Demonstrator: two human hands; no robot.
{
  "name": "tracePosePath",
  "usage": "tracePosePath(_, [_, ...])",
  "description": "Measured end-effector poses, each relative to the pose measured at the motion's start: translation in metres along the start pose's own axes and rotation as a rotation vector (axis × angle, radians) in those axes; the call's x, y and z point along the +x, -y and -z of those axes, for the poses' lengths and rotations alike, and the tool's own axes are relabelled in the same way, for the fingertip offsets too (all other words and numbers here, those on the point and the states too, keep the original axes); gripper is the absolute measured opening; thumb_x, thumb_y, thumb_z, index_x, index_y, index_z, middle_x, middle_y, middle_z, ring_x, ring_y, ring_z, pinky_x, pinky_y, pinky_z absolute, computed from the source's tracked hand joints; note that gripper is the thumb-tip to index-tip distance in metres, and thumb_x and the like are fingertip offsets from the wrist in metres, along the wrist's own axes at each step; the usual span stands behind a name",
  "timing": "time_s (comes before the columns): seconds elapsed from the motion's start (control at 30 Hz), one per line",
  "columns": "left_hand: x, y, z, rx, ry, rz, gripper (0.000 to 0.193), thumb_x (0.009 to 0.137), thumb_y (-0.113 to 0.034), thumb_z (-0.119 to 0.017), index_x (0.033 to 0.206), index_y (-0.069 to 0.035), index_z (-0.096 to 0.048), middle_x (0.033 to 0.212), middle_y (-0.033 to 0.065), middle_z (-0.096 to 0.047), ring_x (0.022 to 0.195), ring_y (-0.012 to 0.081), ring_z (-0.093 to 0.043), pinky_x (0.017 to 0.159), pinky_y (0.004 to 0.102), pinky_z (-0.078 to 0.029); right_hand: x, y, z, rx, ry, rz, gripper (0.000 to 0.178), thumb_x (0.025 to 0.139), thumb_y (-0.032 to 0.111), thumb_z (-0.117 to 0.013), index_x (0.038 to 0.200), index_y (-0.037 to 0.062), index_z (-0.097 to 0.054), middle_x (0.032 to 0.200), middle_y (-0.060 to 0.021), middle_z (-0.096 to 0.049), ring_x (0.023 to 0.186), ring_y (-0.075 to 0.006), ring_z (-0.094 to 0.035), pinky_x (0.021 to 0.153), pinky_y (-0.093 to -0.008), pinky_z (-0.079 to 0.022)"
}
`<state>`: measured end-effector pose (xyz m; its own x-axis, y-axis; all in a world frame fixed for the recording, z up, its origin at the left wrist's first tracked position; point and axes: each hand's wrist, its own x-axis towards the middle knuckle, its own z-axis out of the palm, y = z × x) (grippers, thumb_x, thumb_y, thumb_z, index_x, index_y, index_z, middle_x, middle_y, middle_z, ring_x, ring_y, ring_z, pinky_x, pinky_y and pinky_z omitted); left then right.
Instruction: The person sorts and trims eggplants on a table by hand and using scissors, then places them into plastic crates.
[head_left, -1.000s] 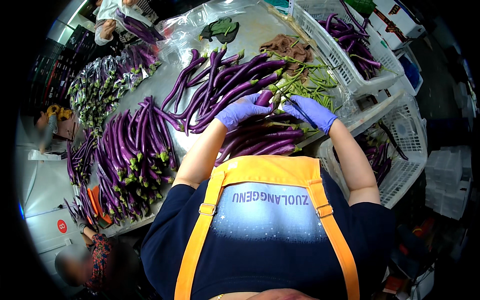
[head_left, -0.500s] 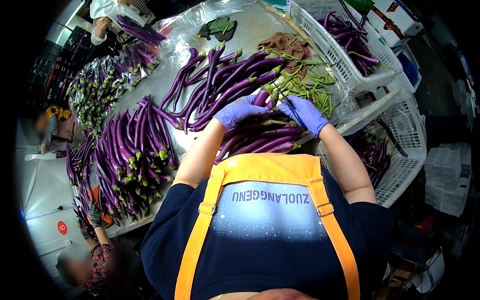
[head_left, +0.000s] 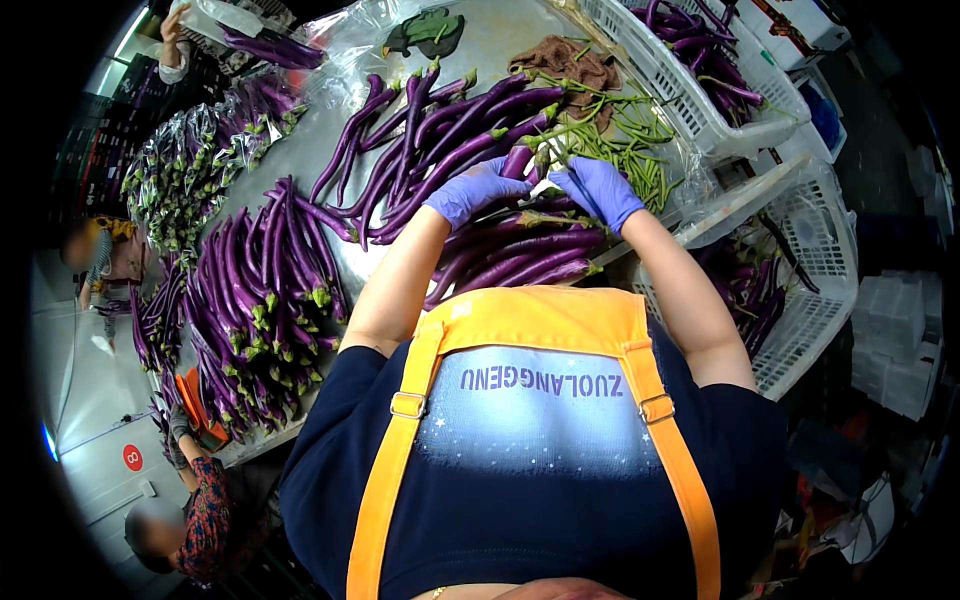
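My left hand (head_left: pixel 468 192), in a purple glove, is closed around an eggplant (head_left: pixel 517 162) near its green stem end. Close beside it my right hand (head_left: pixel 606 192), gloved alike, has its fingers pressed together at that stem end. Something small and pale shows between the hands; what the right fingers grip I cannot make out. Under my hands lies a heap of long purple eggplants (head_left: pixel 530 246), partly covered by my arms and apron. Beyond the left hand, more loose eggplants (head_left: pixel 450 150) spread over the metal table (head_left: pixel 325 155).
Cut green stems (head_left: pixel 640 160) and a brown cloth (head_left: pixel 572 75) lie beyond my right hand. White crates (head_left: pixel 735 135) with eggplants stand at the right. A large eggplant pile (head_left: pixel 255 300) and bagged eggplants (head_left: pixel 195 165) are at left. Co-workers (head_left: pixel 205 510) work around the table.
My right hand has moved slightly left, closer to my left hand. A pale bit now shows between them, and the dark strip by the right palm is out of sight.
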<state>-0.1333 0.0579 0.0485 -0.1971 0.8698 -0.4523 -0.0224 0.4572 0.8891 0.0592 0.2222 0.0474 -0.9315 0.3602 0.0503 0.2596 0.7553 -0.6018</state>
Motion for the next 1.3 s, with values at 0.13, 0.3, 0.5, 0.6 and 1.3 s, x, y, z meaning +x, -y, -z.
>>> tracePosePath(0.13, [-0.012, -0.008, -0.010, 0.015, -0.015, -0.012, 0.037, 0.088, -0.018, -0.080, 0.121, -0.007, -0.068, 0.110, 0.0002, -0.068, 0.102, 0.0107, -0.061, 0.098, 0.0267, -0.045, 0.009, 0.009, 0.005, 0.211, 0.062, -0.018, 0.048, 0.100, 0.048, -0.059, 0.091, 0.0016, -0.070, 0.084, -0.0261, -0.068, 0.080, -0.0462, -0.065, 0.075, -0.0481, -0.052])
tracePosePath(0.3, [0.000, 0.000, 0.006, -0.023, -0.151, -0.081, 0.044, 0.086, -0.021, -0.080, 0.124, -0.004, -0.066, 0.105, 0.0012, -0.068, 0.095, 0.0130, -0.062, 0.085, 0.0298, -0.053, 0.018, -0.006, 0.011, 0.012, -0.070, -0.076, 0.042, 0.100, 0.045, -0.060, 0.098, 0.0041, -0.070, 0.087, -0.0244, -0.070, 0.078, -0.0440, -0.065, 0.074, -0.0469, -0.052])
tracePosePath(0.5, [-0.043, 0.000, -0.005, 0.738, -0.483, -0.311, 0.063, 0.079, -0.050, -0.083, 0.118, -0.003, -0.068, 0.111, 0.0213, -0.068, 0.103, 0.0378, -0.066, 0.088, 0.0440, -0.053, -0.022, -0.043, 0.040, 0.678, -0.024, -0.378, 0.028, 0.105, 0.029, -0.060, 0.104, 0.0012, -0.063, 0.091, -0.0103, -0.067, 0.077, -0.0179, -0.062, 0.067, -0.0317, -0.050])
tracePosePath(0.6, [-0.054, 0.032, -0.021, 0.908, -0.163, -0.285, 0.052, 0.085, -0.043, -0.079, 0.118, -0.004, -0.068, 0.106, 0.0215, -0.068, 0.103, 0.0345, -0.067, 0.088, 0.0418, -0.052, -0.052, -0.053, 0.046, 0.455, 0.026, -0.250, 0.026, 0.105, 0.030, -0.061, 0.105, 0.0039, -0.064, 0.083, 0.0007, -0.061, 0.071, -0.0089, -0.053, 0.062, -0.0274, -0.046])
tracePosePath(1.3, [-0.029, 0.006, -0.006, 0.387, -0.166, -0.064, 0.037, 0.093, -0.029, -0.077, 0.116, -0.001, -0.069, 0.100, 0.0000, -0.069, 0.093, 0.0079, -0.056, 0.088, 0.0278, -0.047, -0.029, 0.011, 0.003, 0.049, -0.042, -0.045, 0.040, 0.094, 0.043, -0.071, 0.098, 0.0034, -0.066, 0.082, -0.0209, -0.068, 0.077, -0.0410, -0.067, 0.069, -0.0452, -0.052])
